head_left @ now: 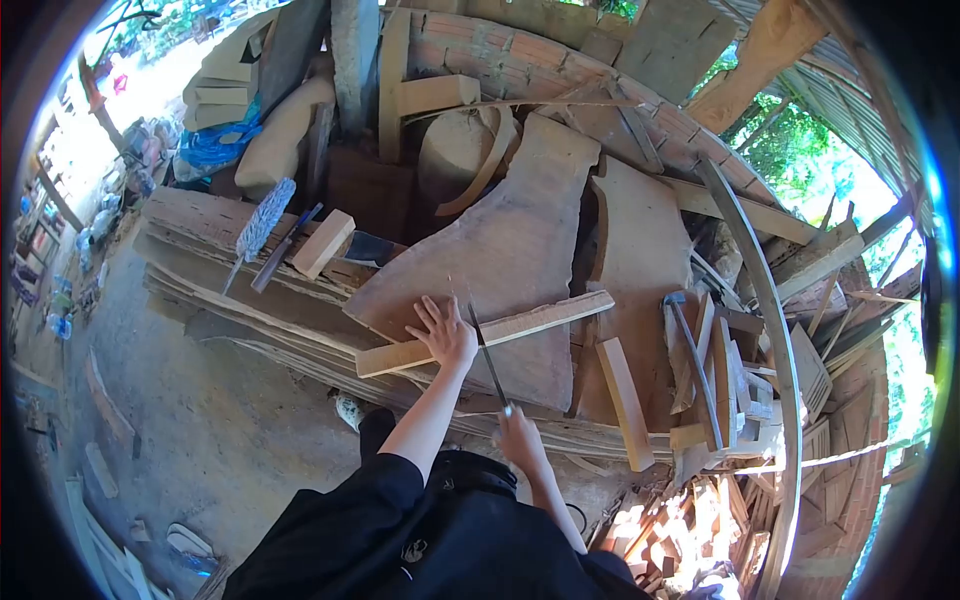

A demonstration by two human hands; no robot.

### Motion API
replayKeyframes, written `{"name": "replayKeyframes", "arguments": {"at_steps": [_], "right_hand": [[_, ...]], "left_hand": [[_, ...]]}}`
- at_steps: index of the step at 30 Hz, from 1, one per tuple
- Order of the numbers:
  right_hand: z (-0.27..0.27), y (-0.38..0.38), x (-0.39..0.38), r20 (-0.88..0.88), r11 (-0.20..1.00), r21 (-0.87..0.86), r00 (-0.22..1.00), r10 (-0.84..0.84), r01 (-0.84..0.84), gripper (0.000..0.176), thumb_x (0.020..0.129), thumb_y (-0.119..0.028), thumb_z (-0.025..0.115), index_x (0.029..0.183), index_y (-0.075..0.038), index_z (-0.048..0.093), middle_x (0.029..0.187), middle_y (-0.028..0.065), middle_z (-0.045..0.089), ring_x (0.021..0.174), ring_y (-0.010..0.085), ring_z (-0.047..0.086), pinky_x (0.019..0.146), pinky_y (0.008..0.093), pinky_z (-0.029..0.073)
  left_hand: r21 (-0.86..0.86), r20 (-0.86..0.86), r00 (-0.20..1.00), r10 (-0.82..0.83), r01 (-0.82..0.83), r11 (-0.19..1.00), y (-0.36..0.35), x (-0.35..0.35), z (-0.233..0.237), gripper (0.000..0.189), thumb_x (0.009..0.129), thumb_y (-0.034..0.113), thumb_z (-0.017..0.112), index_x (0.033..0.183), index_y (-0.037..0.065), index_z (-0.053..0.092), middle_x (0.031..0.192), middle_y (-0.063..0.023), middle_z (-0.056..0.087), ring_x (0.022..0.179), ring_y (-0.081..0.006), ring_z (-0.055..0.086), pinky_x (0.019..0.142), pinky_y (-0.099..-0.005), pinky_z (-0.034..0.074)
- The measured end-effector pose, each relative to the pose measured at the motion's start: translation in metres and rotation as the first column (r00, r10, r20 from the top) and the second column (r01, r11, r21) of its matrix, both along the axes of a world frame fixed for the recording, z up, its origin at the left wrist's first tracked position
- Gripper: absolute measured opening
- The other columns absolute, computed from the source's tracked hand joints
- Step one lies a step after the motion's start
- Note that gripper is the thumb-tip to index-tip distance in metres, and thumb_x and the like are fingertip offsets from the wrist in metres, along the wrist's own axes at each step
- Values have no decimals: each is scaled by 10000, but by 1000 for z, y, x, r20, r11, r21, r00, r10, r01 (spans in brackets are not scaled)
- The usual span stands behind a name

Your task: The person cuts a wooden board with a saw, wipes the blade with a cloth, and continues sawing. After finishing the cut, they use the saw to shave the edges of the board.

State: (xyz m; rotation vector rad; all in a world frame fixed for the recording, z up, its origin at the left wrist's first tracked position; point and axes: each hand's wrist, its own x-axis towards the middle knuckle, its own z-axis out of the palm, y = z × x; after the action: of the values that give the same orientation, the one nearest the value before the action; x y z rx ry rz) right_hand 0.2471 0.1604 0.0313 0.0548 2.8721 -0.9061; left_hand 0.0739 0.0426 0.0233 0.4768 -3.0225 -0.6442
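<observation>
My left hand (445, 335) presses down with spread fingers on a long wooden batten (540, 320) and the slab beneath it. In my right hand (518, 437), the closed fingers grip the handle of a handsaw (490, 365). Its narrow dark blade crosses the batten just right of my left hand, pointing away from me. Whether the blade has cut into the wood cannot be made out. Under the batten lies a broad wooden slab (500, 235) with uneven edges.
A second slab (640, 230), a short board (625, 405) and a hammer (695, 360) lie to the right. On the left are a stack of planks (240, 270), a bristly duster (265, 220), a chisel-like tool (288, 248) and a wood block (323, 243). Offcuts (690, 530) pile up below right.
</observation>
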Motion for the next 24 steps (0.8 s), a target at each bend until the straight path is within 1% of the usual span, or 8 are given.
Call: {"name": "replayKeyframes", "arguments": {"at_steps": [6, 9, 12, 13, 17, 19, 21, 24], "right_hand": [[50, 17, 31, 203, 997, 61, 977, -65, 54, 257, 876, -235, 433, 902, 21, 447, 740, 295, 564, 709, 464, 551, 621, 552, 417], [31, -1, -18, 6, 999, -29, 999, 31, -31, 237, 867, -203, 442, 871, 32, 471, 755, 298, 555, 744, 478, 528, 633, 549, 395], [-11, -18, -64, -11, 993, -55, 994, -109, 109, 241, 865, -203, 444, 862, 36, 478, 738, 296, 556, 737, 472, 534, 635, 554, 394], [1, -19, -61, -100, 999, -34, 995, -2, -1, 253, 867, -210, 444, 849, 39, 484, 736, 294, 557, 740, 471, 534, 624, 551, 396], [15, -7, -15, -19, 999, -40, 999, 28, -28, 230, 854, -202, 468, 873, 26, 492, 755, 276, 559, 732, 455, 536, 611, 532, 420], [26, 8, 20, 70, 992, 79, 993, 90, -95, 227, 817, -196, 510, 945, -9, 523, 910, 231, 543, 755, 417, 563, 626, 489, 457], [37, 12, 35, 198, 996, -11, 976, -88, 92, 209, 801, -179, 519, 917, -6, 523, 932, 240, 534, 746, 417, 568, 635, 499, 456], [60, -9, 17, 77, 999, 25, 996, -39, 37, 178, 800, -159, 507, 891, -7, 512, 876, 238, 550, 714, 418, 572, 629, 510, 451]], "left_hand": [[5, -23, 1000, -17, 17, 1000, -1, 2, -4, 448, 809, 265, 433, 1250, 195, 448, 1429, -171, 165, 1333, -341, 98, 988, -645, 50], [-18, -27, 1000, -9, 8, 1000, 0, 0, -7, 433, 809, 259, 431, 1234, 186, 460, 1429, -170, 163, 1334, -339, 97, 984, -651, 60], [-12, -15, 1000, -6, 5, 1000, 1, 1, -4, 410, 804, 244, 430, 1205, 177, 481, 1425, -182, 168, 1330, -349, 105, 980, -656, 73], [-20, -58, 998, 1, -2, 1000, 1, 2, -4, 390, 797, 231, 429, 1174, 165, 499, 1413, -200, 188, 1321, -365, 127, 978, -657, 85], [-12, -142, 990, -8, 7, 1000, 0, 4, -9, 366, 791, 225, 422, 1131, 150, 535, 1401, -219, 209, 1313, -385, 143, 972, -665, 87], [-17, -190, 981, -24, 21, 1000, 1, 3, -20, 388, 803, 243, 401, 1162, 169, 527, 1403, -231, 196, 1310, -391, 146, 975, -661, 82], [-15, -187, 982, -12, 9, 1000, -1, -1, -16, 392, 806, 243, 397, 1170, 167, 520, 1403, -231, 195, 1311, -392, 143, 975, -660, 79], [-7, -165, 986, -15, 14, 1000, 1, 2, -18, 393, 806, 232, 401, 1177, 162, 510, 1401, -235, 201, 1310, -395, 143, 975, -658, 76]]}}
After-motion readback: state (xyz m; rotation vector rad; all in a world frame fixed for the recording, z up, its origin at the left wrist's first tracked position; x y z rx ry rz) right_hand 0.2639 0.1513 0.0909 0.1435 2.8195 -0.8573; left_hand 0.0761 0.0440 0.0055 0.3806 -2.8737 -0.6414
